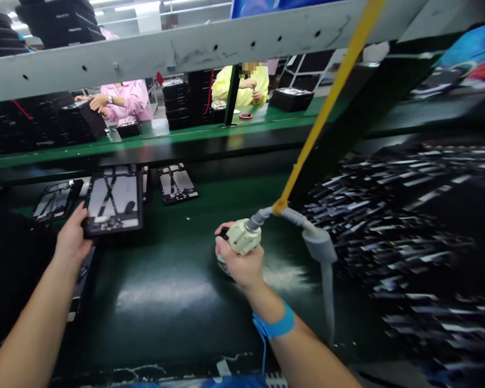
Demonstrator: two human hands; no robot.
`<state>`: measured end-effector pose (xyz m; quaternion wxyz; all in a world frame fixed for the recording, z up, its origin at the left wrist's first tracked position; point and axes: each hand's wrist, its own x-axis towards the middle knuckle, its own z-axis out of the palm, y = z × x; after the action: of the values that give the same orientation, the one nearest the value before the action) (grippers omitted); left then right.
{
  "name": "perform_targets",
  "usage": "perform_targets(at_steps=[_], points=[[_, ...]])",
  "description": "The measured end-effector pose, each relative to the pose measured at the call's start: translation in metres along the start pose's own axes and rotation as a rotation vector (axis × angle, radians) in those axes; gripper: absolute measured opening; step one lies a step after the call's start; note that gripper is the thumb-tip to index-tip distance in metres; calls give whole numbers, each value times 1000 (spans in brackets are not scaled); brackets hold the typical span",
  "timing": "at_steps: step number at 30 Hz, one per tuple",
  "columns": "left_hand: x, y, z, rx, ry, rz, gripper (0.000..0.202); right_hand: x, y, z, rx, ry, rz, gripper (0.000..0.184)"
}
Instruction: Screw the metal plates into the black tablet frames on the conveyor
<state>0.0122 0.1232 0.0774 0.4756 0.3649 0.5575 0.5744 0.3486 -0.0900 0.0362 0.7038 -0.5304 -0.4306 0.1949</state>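
My left hand [75, 240] grips the lower left edge of an open tablet [115, 199], its inner side with a dark X-shaped strip facing me. The tablet is raised and tilted above the green bench. Around the cream body of a corded hand-held scanner [246, 237] my right hand [244, 267] is closed, just over the bench surface; the scanner's lower end is mostly hidden. A grey cable [327, 296] with a thick cylinder runs from it and is tied to a yellow strap [327, 113]. A blue band [281, 323] circles my right wrist.
More open tablets lie on the bench [165, 334], one at the back [178, 183] and another at the left [54, 199]. Blurred rows of dark, thin pieces [388, 231] fill the right. A metal beam [186, 48] crosses overhead. Beyond it work people in pink [133, 99] and yellow [224, 86].
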Motion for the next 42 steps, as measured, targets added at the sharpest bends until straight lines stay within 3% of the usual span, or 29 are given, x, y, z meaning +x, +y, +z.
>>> perform_targets(at_steps=[4, 6, 8, 10, 12, 15, 18, 21, 24, 31, 36, 42], points=[[-114, -59, 6, -42, -169, -141, 46, 6, 2, -1, 4, 40, -9, 22], [-163, -91, 8, 32, -276, -108, 45, 8, 2, 0, 2, 56, -22, 22], [-197, -116, 5, 121, -370, -24, 44, 9, 2, 0, 6, 76, -37, 22], [-214, -128, -4, 249, -431, 93, 43, 10, 2, 1, 13, 83, -50, 22], [-219, -125, -14, 446, -476, 269, 42, 10, 2, 2, 12, 80, -65, 22], [-216, -103, -22, 751, -555, 637, 45, 9, 2, 4, 6, 63, -83, 20], [-221, -85, -14, 862, -772, 935, 41, 7, -1, 6, 28, 50, -94, 17], [-236, -86, 0, 829, -1005, 1075, 37, 6, -2, 6, 18, 50, -88, 18], [-251, -99, 8, 760, -1028, 1191, 33, 5, -1, 6, 9, 45, -77, 19], [-261, -115, 9, 719, -949, 1314, 32, 5, 1, 7, 4, 31, -95, 17], [-248, -104, 3, 643, -1029, 1274, 35, 5, 0, 7, -4, 19, -78, 19], [-231, -96, -18, 750, -1118, 1251, 33, 6, 0, 8, -17, 45, -89, 18]])
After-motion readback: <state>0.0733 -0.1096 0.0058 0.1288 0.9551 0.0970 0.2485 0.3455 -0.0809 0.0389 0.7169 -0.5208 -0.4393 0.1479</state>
